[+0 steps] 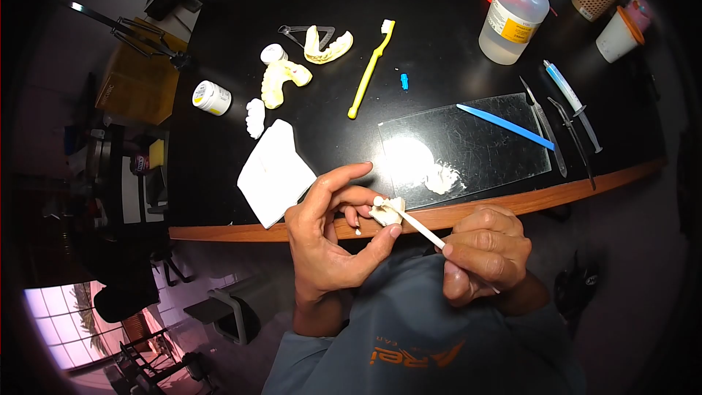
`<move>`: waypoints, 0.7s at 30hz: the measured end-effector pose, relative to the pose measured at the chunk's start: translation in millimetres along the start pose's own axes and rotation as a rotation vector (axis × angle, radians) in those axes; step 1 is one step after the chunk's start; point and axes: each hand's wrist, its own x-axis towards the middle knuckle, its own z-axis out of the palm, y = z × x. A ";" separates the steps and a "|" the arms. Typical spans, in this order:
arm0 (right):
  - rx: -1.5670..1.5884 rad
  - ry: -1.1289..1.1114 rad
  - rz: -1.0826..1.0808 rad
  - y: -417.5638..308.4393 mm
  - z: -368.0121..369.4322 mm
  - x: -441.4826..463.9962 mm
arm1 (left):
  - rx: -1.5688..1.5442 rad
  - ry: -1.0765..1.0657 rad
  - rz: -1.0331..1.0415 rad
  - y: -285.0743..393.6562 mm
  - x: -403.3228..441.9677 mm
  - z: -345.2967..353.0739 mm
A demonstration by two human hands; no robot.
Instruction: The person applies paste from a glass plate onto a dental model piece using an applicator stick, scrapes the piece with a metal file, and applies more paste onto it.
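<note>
My left hand pinches a small off-white dental cast piece between thumb and fingertips, just over the table's front edge. My right hand is closed around a thin white stick, which looks like a cotton swab. Its far end lies against the cast piece, by my left fingertips. Beyond my hands is a glass slab bearing a smear of white paste. A blue plastic spatula rests across the slab. A folded white paper lies left of my left hand.
Yellowish dental casts, a white jar and a yellow toothbrush are on the black table. At right lie a scalpel, tweezers and a syringe. A large bottle stands behind them.
</note>
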 end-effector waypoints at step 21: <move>-0.011 0.065 0.076 -1.8 -7.7 -5.6 | 0.114 0.056 -0.051 4.3 -1.8 6.4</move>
